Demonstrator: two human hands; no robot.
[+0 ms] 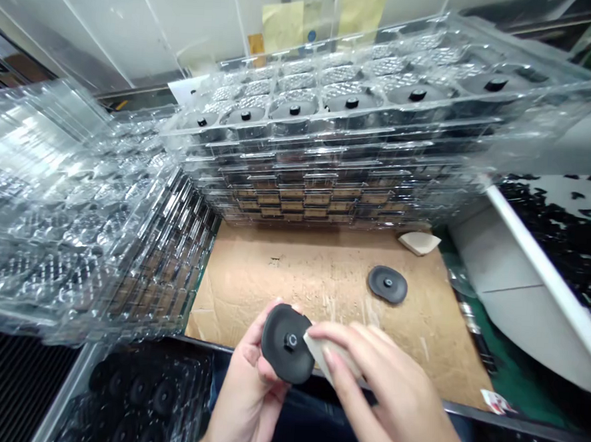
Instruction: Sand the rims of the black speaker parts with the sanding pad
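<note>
A matte oval disc [278, 358], hub [291, 341] facing the camera, long axis slanting to lower right, is pinched by the left hand [251, 385]; a pale wedge [319, 350], by the right hand [383, 380].

A head-worn camera looks forward and down (quite near) at the held disc [283, 349].

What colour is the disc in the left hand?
Dark grey to black; disc shows best in head view.

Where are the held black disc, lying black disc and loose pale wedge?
Held black disc [291, 341]: head view, central hub.
Lying black disc [388, 283]: head view, central hub.
Loose pale wedge [419, 242]: head view, top.
</note>
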